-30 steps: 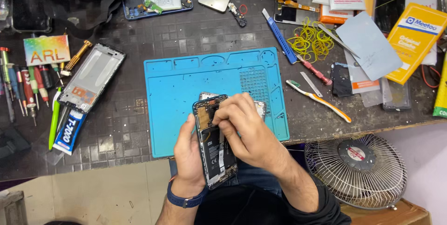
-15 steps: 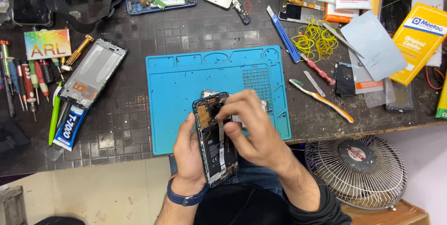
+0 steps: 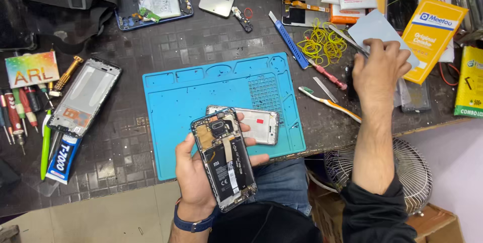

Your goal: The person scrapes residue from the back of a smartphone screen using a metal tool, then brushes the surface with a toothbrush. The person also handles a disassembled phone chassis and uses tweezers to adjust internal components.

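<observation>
My left hand [image 3: 193,177] holds an opened phone [image 3: 224,160] with its back off, battery and circuit boards facing up, over the near edge of a blue work mat [image 3: 201,97]. A silver back cover [image 3: 259,125] lies on the mat just behind the phone. My right hand [image 3: 380,67] is stretched out to the right side of the table, fingers curled down over the end of metal tweezers [image 3: 344,36], next to a grey sheet [image 3: 375,29]. A white toothbrush [image 3: 329,103] and a red screwdriver [image 3: 329,74] lie between the hand and the mat.
A bare phone frame [image 3: 85,97], a glue tube [image 3: 60,157] and several screwdrivers [image 3: 20,107] lie at the left. Another opened blue phone [image 3: 153,6] sits at the back. Yellow rubber bands [image 3: 322,47], a blue pry tool [image 3: 288,39] and a yellow box [image 3: 432,36] crowd the right. A fan [image 3: 417,167] stands below the table edge.
My right hand has left the opened phone and reached right to the tweezers. The silver back cover, hidden before by the hand, now shows on the mat. My left hand still holds the phone.
</observation>
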